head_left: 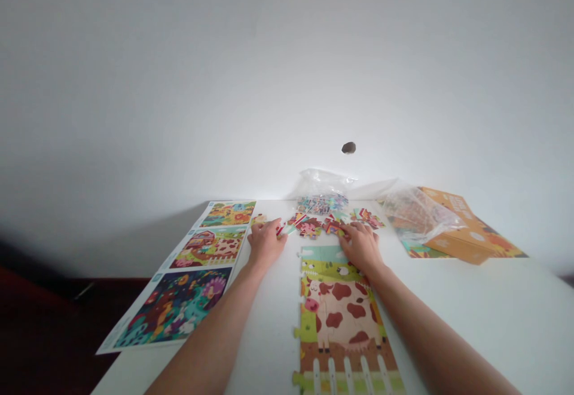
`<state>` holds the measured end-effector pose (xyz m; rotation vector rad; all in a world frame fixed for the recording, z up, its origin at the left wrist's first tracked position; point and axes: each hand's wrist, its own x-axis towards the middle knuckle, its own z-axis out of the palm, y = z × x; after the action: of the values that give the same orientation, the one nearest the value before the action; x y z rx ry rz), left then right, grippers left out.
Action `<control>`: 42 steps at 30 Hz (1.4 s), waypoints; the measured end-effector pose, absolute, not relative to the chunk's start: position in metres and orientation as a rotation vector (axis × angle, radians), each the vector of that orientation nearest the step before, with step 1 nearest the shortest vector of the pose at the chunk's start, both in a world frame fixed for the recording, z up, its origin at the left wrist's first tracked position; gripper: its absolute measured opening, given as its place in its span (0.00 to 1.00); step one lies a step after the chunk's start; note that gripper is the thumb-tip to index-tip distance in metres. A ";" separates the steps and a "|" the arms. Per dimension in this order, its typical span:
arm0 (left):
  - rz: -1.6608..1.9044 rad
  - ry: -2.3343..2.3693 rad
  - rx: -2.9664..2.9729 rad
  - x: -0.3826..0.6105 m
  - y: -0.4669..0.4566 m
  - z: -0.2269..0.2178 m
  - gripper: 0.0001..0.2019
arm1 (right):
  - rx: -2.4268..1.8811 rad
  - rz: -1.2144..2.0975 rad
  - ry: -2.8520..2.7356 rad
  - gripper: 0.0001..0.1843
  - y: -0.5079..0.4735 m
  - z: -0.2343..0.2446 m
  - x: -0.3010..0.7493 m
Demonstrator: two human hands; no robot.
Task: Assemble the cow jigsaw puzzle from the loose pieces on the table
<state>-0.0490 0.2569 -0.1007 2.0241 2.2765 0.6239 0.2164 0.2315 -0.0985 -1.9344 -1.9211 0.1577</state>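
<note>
A partly joined jigsaw puzzle [343, 299] with a spotted cow and a white fence lies in front of me, knobs showing along its left edge. Beyond its top edge is a pile of loose puzzle pieces [309, 226]. My left hand [266, 243] is at the pile's left side, its fingers closed on a small red-and-white piece [280, 228]. Over the puzzle's upper right corner reaches my right hand [362, 244]. Its fingertips are closed at a colourful piece [332, 227] on the pile's right; the fingers partly hide it.
A sheet with three printed pictures [210, 248] lies on the left of the white table [470, 311]. Against the wall stands a clear bag of pieces [323, 195]. To the right are another plastic bag [419, 210] and an orange box [461, 233].
</note>
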 end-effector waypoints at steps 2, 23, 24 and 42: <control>0.612 2.290 2.010 -0.048 0.257 -0.100 0.23 | -1.941 0.163 -1.923 0.21 0.232 -0.098 0.216; 1.045 1.728 2.194 -0.047 0.256 -0.101 0.21 | -1.946 0.175 -1.934 0.22 0.230 -0.095 0.214; 1.019 1.608 2.241 -0.045 0.254 -0.102 0.22 | -1.947 0.180 -1.938 0.22 0.230 -0.095 0.214; 0.923 2.418 1.943 -0.062 0.254 -0.097 0.23 | -1.927 0.178 -1.929 0.22 0.230 -0.096 0.215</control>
<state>-0.0616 0.2543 -0.0972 1.9432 2.4184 0.9233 0.2148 0.2296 -0.0958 -1.9269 -1.9295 0.1783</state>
